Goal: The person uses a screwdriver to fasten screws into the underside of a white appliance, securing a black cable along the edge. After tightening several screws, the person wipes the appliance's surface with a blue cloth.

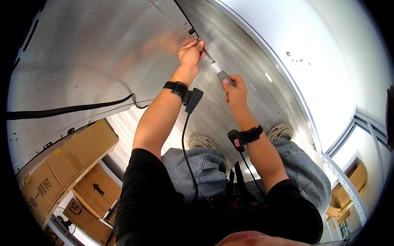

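Observation:
My right hand (237, 93) is wrapped round the grey handle of a screwdriver (222, 74). Its metal shaft slants up and left toward the edge of a large silvery metal panel (111, 53). My left hand (191, 56) is closed beside the shaft near its tip, with thumb and fingers pinched together. Whatever those fingers grip at the tip is too small to make out. Just beyond them, a small dark fitting (191, 31) sits on the panel's edge. Both wrists wear black straps with small cabled modules.
A black cable (74, 108) runs across the panel at left. Cardboard boxes (78, 149) are stacked at lower left. Along the right stands a white panel (316, 53), with another open carton (349, 186) behind a frame. Wood-look flooring (250, 53) lies between, under my shoes.

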A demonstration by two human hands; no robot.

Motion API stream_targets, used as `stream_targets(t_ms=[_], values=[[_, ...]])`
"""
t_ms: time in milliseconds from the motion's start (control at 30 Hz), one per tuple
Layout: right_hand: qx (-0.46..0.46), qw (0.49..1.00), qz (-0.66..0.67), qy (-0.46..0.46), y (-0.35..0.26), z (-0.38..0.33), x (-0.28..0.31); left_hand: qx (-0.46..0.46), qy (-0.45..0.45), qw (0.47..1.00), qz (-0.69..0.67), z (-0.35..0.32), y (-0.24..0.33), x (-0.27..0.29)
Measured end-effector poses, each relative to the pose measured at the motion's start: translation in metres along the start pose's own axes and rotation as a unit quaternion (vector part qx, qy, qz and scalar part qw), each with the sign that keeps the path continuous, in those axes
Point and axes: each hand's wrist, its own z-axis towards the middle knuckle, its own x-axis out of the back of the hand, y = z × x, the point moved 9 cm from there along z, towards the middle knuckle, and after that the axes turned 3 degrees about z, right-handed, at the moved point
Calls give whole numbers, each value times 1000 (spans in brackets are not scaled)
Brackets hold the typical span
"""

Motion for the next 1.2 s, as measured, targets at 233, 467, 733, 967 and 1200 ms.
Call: stream_targets(t_ms=[233, 467, 733, 967, 1200], values=[[-212, 967, 118, -80, -1, 0, -2, -2, 4, 1000, -14, 4, -2, 2], [12, 991, -129, 20, 7, 4, 0, -9, -12, 1000, -14, 8, -3, 0], [47, 996, -75, -28, -24, 12, 2, -4, -1, 1000, -23, 2, 0, 0], [-360, 818, 385, -230, 22, -11, -35, -7, -12, 1000, -14, 5, -2, 5], [106, 976, -192, -11, -17, 9, -2, 0, 16, 1000, -20, 1, 0, -1]])
